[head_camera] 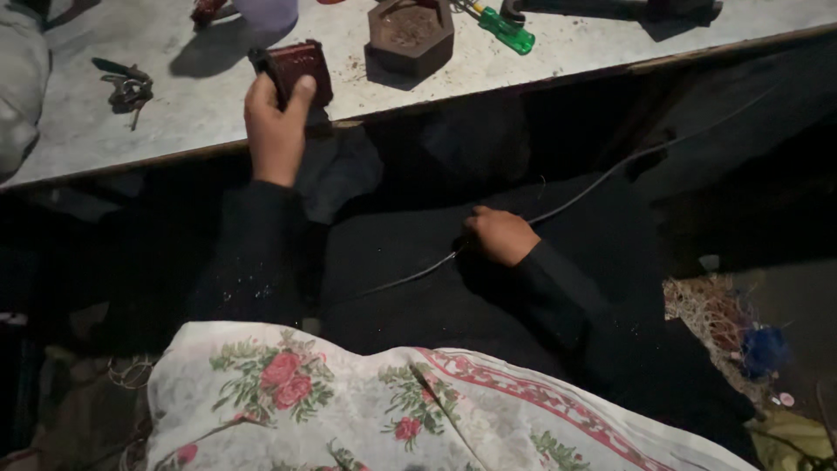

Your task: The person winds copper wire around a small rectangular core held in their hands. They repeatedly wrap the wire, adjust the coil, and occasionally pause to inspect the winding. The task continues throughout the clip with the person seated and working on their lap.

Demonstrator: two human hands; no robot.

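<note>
Dark-red rectangular block [301, 71] is gripped in the left hand [276, 122], fingers closed around it, thumb against its near face, at the front edge of the pale grey worktable [540, 61]. Right hand [499, 235] is curled shut on a thin grey wire [610, 174] that runs across the black cloth-covered lap [418, 288], well apart from the block. On the table lie a brown hexagonal tray [411, 33], a green-handled screwdriver [504, 29] and a bunch of keys [127, 89]. Floral white cloth [375, 410] covers the foreground.
</note>
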